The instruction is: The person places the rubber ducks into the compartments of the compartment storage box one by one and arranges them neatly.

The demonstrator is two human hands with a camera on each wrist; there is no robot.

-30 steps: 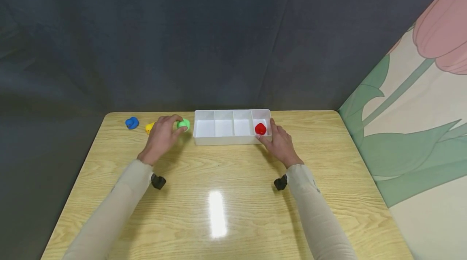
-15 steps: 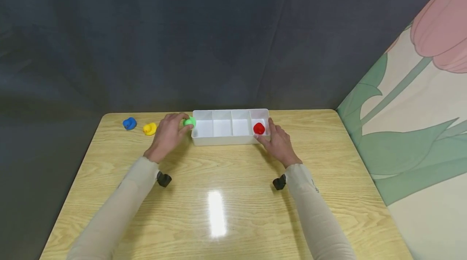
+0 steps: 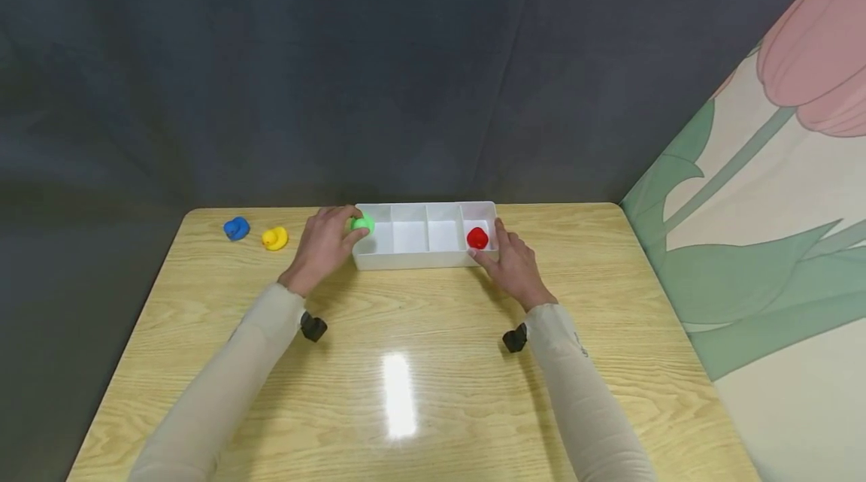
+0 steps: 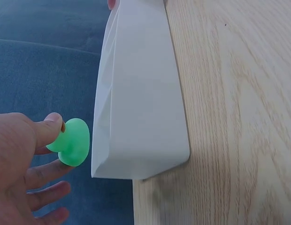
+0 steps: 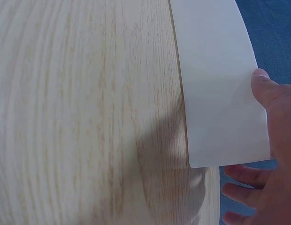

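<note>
Green toy (image 4: 76, 144) within left grip (image 3: 322, 243)

A wooden table (image 3: 446, 369) bears 1 white 4-compartment tray (image 3: 413, 262), 1 yellow duck (image 3: 275, 239), 1 blue duck (image 3: 237, 228).

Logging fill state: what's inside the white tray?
A red toy sits in the rightmost compartment; the two middle ones show bare floors. The green toy and the left hand pinching it cover part of the leftmost; that part can't be seen.
</note>
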